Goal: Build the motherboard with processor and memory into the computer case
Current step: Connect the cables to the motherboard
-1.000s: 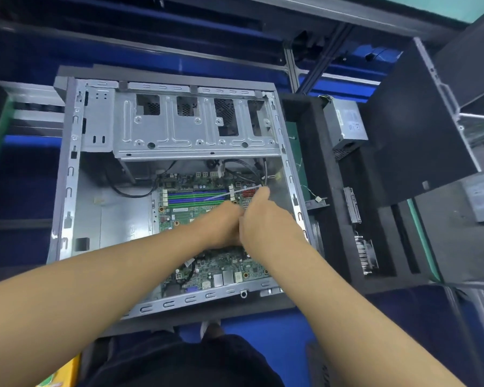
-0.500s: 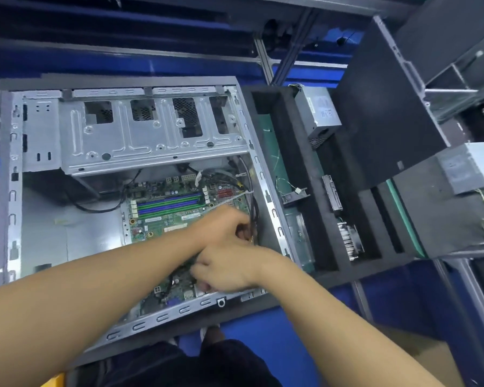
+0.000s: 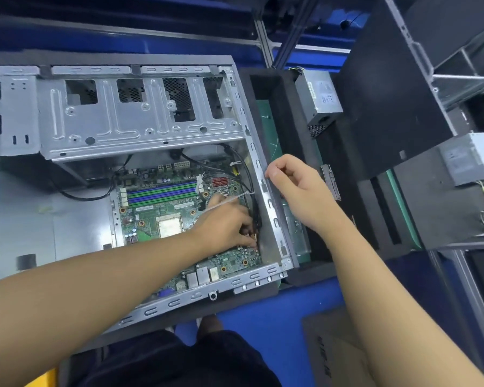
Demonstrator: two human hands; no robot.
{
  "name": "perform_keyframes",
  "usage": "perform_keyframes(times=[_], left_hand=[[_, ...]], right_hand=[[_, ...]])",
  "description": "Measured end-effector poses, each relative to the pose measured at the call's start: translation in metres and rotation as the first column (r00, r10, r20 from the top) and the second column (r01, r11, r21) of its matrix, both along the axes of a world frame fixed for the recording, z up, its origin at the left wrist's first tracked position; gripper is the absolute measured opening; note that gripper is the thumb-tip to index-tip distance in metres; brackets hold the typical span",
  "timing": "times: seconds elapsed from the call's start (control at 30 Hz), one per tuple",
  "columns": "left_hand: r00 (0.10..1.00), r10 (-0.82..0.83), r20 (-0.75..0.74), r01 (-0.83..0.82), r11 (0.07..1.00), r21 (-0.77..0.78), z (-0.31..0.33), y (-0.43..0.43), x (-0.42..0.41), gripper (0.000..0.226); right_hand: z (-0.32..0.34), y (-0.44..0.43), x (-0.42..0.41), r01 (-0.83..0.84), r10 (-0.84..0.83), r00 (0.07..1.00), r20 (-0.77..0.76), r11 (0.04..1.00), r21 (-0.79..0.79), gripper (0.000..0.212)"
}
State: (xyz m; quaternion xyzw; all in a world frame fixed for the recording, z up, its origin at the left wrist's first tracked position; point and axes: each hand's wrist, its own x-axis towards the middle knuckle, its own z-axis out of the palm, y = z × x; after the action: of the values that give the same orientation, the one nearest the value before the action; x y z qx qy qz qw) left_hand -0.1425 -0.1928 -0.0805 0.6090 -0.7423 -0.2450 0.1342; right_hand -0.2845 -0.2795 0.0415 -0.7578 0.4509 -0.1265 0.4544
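Bright, even light from overhead falls on the scene, and the bare metal of the computer case (image 3: 140, 127) shines pale with soft glare. Shadows are weak and short. The wide lens bends straight edges at the left and right borders. Fine detail on the motherboard (image 3: 162, 208) looks soft and smeared.

Bare dull-grey stamped metal case (image 3: 140, 129); matt green circuit board (image 3: 235, 258); rough black foam tray (image 3: 291, 107) right; brown cardboard (image 3: 347, 367) lower right.
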Motion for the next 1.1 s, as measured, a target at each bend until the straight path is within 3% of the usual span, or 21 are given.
perform_keyframes(times=[0.4, 0.67, 1.1], left_hand=[[0.988, 0.136, 0.067, -0.126, 0.983, -0.133, -0.005, 0.023, -0.02, 0.036], [0.981, 0.189, -0.053, -0.193, 0.976, -0.104, -0.005, 0.025, -0.02, 0.032], [0.98, 0.185, 0.075, -0.177, 0.978, -0.108, -0.004, 0.026, -0.029, 0.034]], right_hand=[[-0.01, 0.004, 0.006, 0.044, -0.048, 0.993, 0.104, 0.998, 0.036, 0.017], [-0.016, 0.003, 0.005, 0.011, -0.016, 0.988, 0.153, 0.999, 0.03, 0.016], [-0.019, 0.004, 0.004, 0.017, -0.017, 0.989, 0.148, 1.0, 0.005, 0.015]])
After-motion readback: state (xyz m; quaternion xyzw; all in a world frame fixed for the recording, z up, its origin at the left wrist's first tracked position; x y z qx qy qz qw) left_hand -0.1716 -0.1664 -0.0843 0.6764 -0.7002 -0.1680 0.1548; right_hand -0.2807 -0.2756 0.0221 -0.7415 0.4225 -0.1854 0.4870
